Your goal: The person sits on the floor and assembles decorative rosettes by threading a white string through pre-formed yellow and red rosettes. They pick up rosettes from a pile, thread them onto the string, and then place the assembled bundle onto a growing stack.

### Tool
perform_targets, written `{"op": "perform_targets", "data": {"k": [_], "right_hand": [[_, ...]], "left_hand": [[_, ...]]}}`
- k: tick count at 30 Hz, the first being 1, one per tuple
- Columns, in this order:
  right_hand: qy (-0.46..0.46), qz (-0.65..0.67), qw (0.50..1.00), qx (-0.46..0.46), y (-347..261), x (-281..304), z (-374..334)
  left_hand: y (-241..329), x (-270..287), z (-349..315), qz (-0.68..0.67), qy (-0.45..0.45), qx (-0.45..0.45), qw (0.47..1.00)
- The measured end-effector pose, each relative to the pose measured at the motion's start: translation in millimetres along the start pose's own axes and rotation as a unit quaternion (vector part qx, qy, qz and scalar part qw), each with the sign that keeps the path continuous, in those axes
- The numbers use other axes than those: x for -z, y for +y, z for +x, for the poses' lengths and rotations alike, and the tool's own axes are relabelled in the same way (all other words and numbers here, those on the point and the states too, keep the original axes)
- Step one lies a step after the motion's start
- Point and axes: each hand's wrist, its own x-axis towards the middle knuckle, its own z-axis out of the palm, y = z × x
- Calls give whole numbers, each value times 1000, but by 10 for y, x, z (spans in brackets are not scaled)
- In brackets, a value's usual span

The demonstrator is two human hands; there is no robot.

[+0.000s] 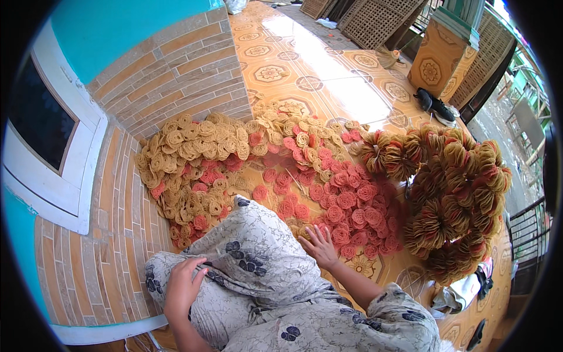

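Observation:
My left hand (pixel 184 286) lies on my patterned grey-white clothing (pixel 258 258), fingers loosely stretched and nothing in them. My right hand (pixel 321 249) has its fingers spread at the near edge of a pile of coral-pink lacy discs (pixel 358 205). Whether its fingertips touch the floor or a disc, I cannot tell. Tan lacy discs (pixel 193 146) are heaped along the wall, with some pink ones mixed in. Thick bunches of tan and reddish discs (pixel 457 199), packed edge to edge like garlands, stand at the right.
A brick-patterned wall (pixel 187 64) with a white-framed window (pixel 56 135) rises on the left. Patterned tiles (pixel 281 64) cover the floor. Dark shoes (pixel 434 105) lie beside a tiled pillar (pixel 437 56). Woven panels (pixel 375 23) lean at the back. White cloth (pixel 463 293) lies at right.

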Motion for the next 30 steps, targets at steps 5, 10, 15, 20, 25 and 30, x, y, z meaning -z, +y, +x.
{"op": "perform_targets", "data": {"k": [5,10,15,20,25,30], "right_hand": [[-37,25,996,72,367,-150,530],[-46,275,945,-173,926,-47,1205],[61,347,877,-327,1263,235,1436],[179,438,796,-378,1383,317,1751],[-10,226,943,-244,1028,224,1366],[-79,45,981,-172,680,2,790]], "left_hand": [[-289,46,-260,15,61,6,998],[-531,-218,-276,75,76,-45,993],[-607,-531,-12,176,43,-48,982],[-669,-1087,730,179,58,-53,981],[-830,-1482,966,214,-92,-20,972],[-831,-1524,858,202,-47,-44,977]]}}
